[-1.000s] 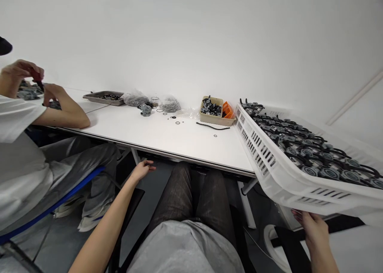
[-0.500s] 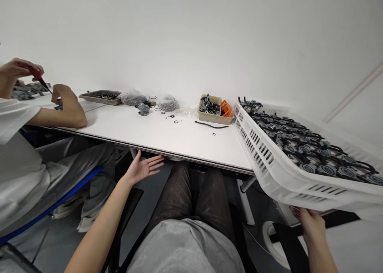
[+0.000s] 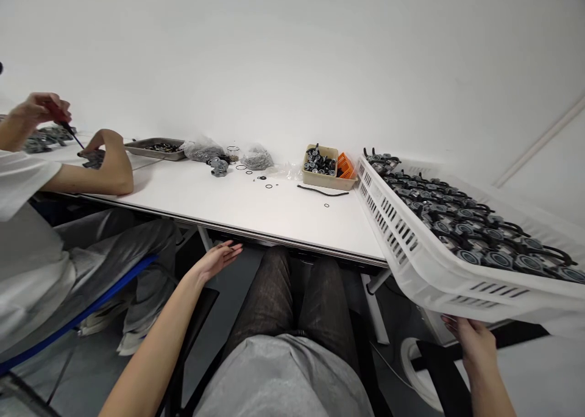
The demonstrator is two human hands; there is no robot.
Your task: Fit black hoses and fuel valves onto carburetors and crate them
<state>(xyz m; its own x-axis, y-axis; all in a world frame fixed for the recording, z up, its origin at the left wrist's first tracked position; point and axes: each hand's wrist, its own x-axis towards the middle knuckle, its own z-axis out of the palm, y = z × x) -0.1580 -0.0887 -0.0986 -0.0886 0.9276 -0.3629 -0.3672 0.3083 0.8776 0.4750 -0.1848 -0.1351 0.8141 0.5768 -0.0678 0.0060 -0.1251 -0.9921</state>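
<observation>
My left hand (image 3: 218, 261) hangs just below the front edge of the white table (image 3: 301, 222), palm turned up, fingers stretched out, nothing in it. At the lower right my right hand (image 3: 473, 338) is under the near side of a white slotted crate (image 3: 434, 264); its fingertips are partly hidden by the crate's bottom, and whether it bears the crate I cannot tell. Rows of grey metal parts with black hoses (image 3: 466, 216) fill the crate. A single grey part (image 3: 219, 166) lies on the table, beyond my left hand.
Left, a person's hand (image 3: 48, 107) holds a red screwdriver over a grey part. Behind are a metal tray (image 3: 176, 155), plastic bags (image 3: 256, 158), a beige bin of parts (image 3: 315, 178), an orange basket (image 3: 346, 167), a black hose (image 3: 322, 191) and black rings.
My left hand has dropped slightly and turned, its thumb now nearer the fingers. My right hand and the crate look unchanged. The other person's hands and screwdriver have shifted a little.
</observation>
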